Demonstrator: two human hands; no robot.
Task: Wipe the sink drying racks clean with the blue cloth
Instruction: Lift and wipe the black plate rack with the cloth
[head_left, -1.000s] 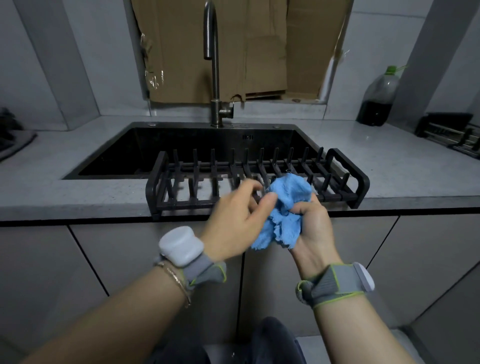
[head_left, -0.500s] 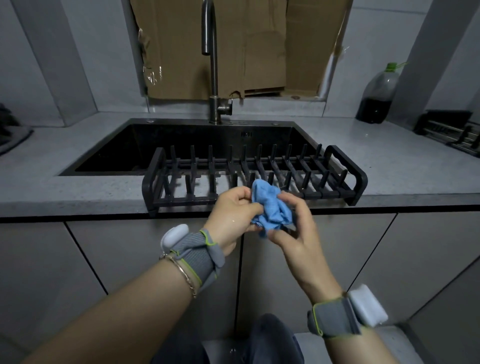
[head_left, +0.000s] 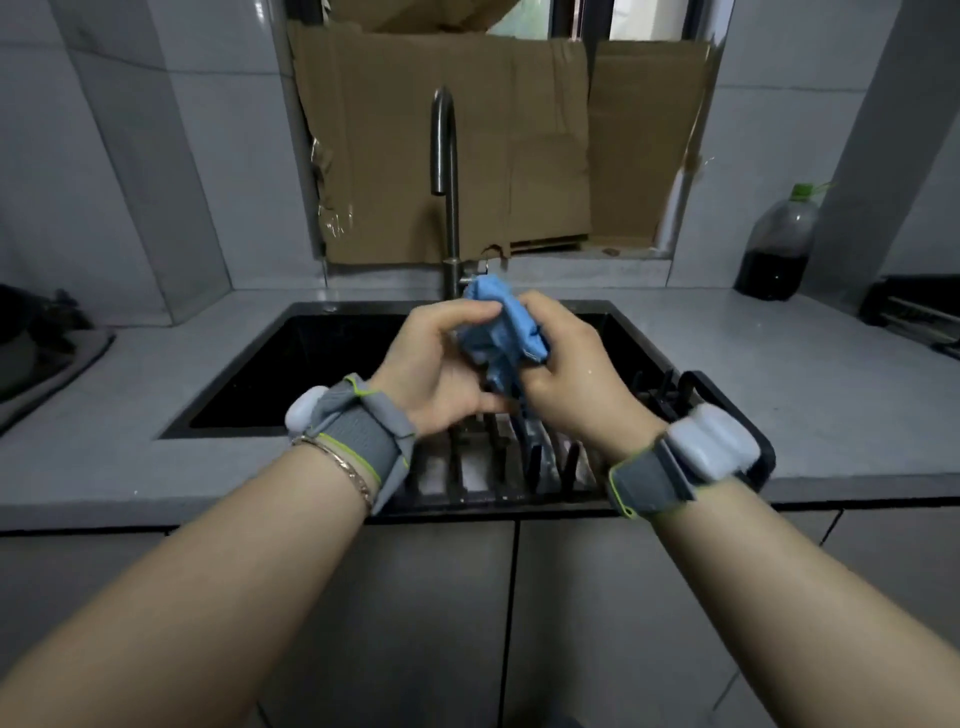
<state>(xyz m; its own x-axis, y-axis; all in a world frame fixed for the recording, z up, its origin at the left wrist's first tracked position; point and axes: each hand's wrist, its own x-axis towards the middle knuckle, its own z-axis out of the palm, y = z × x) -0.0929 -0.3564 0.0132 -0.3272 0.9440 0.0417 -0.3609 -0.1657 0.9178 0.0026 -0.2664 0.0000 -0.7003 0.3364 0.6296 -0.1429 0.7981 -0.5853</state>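
Observation:
A bunched blue cloth (head_left: 504, 325) is held up over the black sink (head_left: 311, 364), between both hands. My left hand (head_left: 441, 364) grips it from the left with curled fingers, and my right hand (head_left: 571, 369) grips it from the right. The black drying rack (head_left: 519, 467) spans the sink's front edge directly under my hands; my wrists and hands hide most of it, and only its middle bars and right handle (head_left: 727, 395) show.
A tall dark faucet (head_left: 448, 197) stands behind the sink. Grey countertop (head_left: 753, 374) runs on both sides. A plastic bottle of dark liquid (head_left: 776, 244) sits back right, a second dark rack (head_left: 914, 312) far right, dark items (head_left: 36, 343) far left. Cardboard covers the window.
Both hands lifted the cloth up and forward from in front of the rack to above the sink, bunching it tighter. The view has tilted upward.

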